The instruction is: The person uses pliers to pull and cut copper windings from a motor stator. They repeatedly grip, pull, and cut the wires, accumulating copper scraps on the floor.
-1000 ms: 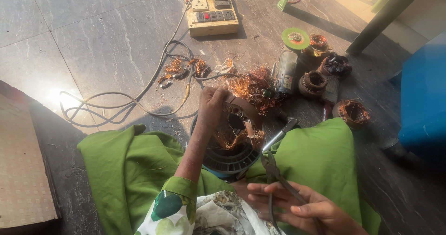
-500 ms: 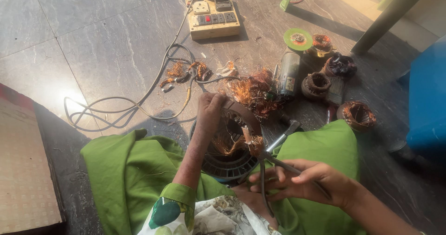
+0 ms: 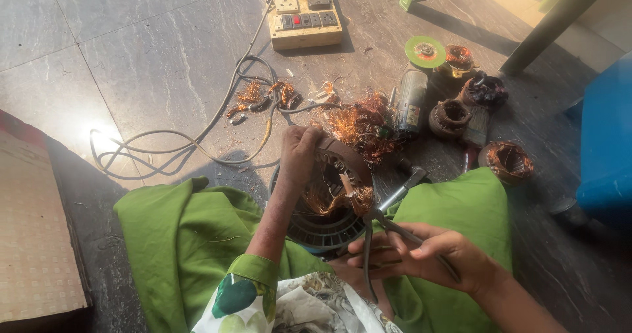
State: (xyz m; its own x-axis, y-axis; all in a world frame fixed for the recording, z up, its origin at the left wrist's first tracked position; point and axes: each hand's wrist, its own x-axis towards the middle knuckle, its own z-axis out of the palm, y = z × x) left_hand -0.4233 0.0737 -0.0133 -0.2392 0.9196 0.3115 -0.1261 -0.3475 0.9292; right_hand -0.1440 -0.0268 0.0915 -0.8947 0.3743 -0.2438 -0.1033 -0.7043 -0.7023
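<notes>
Head view: left hand [image 3: 299, 150] grips motor stator [image 3: 327, 204] rim; right hand [image 3: 428, 257] clasps pliers [image 3: 382, 221], jaws biting copper winding [image 3: 352, 198].

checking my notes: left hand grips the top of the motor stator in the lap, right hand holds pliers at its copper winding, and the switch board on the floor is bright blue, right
Not quite. The head view shows the switch board is cream, not bright blue. The rest holds: left hand grips the motor stator, right hand holds pliers at the copper winding.
</notes>
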